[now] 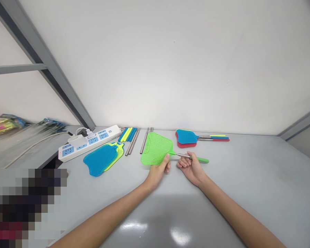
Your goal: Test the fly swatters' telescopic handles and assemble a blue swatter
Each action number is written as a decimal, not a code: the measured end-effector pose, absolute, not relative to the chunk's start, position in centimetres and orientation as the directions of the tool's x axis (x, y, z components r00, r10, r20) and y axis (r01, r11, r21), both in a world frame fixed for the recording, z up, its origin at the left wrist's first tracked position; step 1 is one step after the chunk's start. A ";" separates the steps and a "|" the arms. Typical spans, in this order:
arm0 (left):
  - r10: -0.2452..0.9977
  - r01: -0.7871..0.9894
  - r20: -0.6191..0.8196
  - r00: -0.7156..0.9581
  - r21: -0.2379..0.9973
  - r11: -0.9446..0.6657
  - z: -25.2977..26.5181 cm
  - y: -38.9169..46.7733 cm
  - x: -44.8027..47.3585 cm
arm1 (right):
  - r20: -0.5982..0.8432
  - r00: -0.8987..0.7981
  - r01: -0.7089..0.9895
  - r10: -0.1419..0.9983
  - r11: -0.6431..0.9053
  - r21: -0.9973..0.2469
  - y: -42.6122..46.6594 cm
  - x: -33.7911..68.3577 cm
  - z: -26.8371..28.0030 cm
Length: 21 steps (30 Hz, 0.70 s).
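Holding the green swatter (156, 148) two-handed, left hand (155, 173) at the head end, right hand (194, 171) at the handle end. Relation that matters, I'd say: long axis runs left to right across the front of the body, grip end dipping slightly toward the wearer, and the hands sit at different stations along it. Left hand is nearer the neck, right hand nearer the joint between steel shaft (182, 155) and green grip (203, 160). A short stretch of bare shaft lies between them; hands near each other, not touching. Left fingers: pinched on the near right corner of the mesh head, thumb on top, the rest curled beneath and partly hidden. Right fingers: closed at the shaft/grip joint, thumb over it, the others curled under the shaft; exact contact is hard to make out. From the left fingers, most of the head extends away and to the left; from the right fingers, the grip sticks out right, its end free. Can't tell if any part touches the tabletop (250, 168). Around it: steel rods (133, 142) just beyond and left of the head, loose blue head (99, 160) further left, stacked swatters (187, 136) beyond the right hand, their long axes also roughly left to right, handles pointing right.
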<state>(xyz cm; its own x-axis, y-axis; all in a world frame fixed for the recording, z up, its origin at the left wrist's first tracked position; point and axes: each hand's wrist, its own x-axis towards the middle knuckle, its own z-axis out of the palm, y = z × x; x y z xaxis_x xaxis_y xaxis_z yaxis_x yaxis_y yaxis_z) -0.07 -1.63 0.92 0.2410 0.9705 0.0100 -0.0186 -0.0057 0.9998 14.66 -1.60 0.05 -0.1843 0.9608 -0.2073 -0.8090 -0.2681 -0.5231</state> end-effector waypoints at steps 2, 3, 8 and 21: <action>0.973 -0.091 -0.009 0.232 0.995 0.031 0.8 -1.5 0.1 | -0.211 -0.173 -0.796 0.962 -0.263 -0.545 -1.7 14.4 0.1; 0.974 -0.136 -0.024 0.225 0.989 0.056 0.7 -1.5 0.1 | -0.213 -0.167 -0.789 0.963 -0.260 -0.556 -1.7 14.3 0.2; 0.978 -0.314 -0.069 0.198 0.940 0.130 0.7 -1.2 0.2 | -0.195 -0.129 -0.763 0.972 -0.223 -0.607 -2.0 13.9 0.3; 0.932 -0.510 -0.126 0.339 0.808 0.295 1.0 0.3 -1.0 | -0.158 -0.154 -0.710 0.975 -0.220 -0.669 -1.7 13.3 0.2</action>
